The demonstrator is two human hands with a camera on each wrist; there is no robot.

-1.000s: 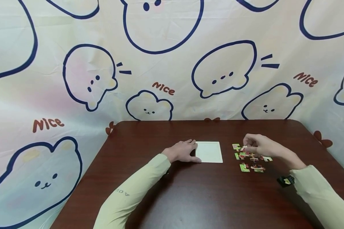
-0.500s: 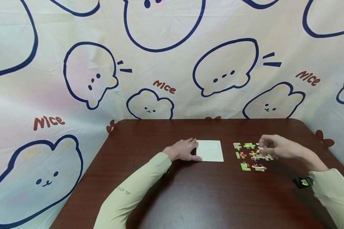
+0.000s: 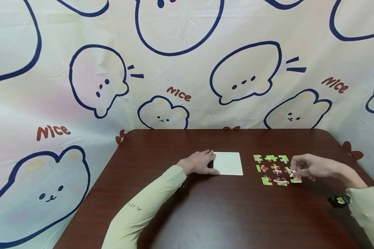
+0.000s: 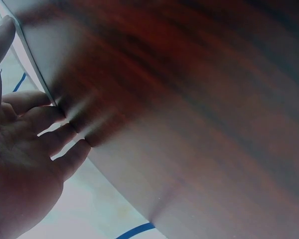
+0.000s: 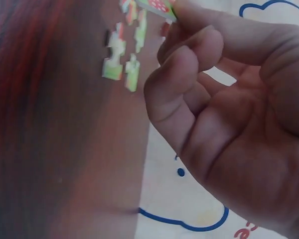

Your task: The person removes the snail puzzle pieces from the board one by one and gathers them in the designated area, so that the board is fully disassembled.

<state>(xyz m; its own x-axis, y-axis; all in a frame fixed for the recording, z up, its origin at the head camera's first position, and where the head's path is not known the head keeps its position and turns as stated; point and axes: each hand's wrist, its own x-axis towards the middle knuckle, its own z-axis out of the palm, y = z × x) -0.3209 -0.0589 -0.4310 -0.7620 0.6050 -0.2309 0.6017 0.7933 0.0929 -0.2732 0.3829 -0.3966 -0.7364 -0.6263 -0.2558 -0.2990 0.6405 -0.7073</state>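
Observation:
My right hand pinches a jigsaw puzzle piece between thumb and fingertips, at the lower right of a loose grid of puzzle pieces. In the right wrist view, the held jigsaw puzzle piece shows green with a red, white-dotted patch. The other pieces lie a little apart in rows, green with coloured pictures. My left hand lies along the left edge of a flat white puzzle board, fingers fairly straight, thumb at its near corner. In the left wrist view, the thumb meets the board's edge and the fingertips touch the tabletop.
The dark brown table reaches back to a pale cloth backdrop with blue cartoon outlines. A black wrist device sits on the right wrist. A gap of bare tabletop separates the white board from the pieces.
My right hand has moved right and towards me across the pieces, carrying one from the upper left to the lower right. The left hand stays at the board.

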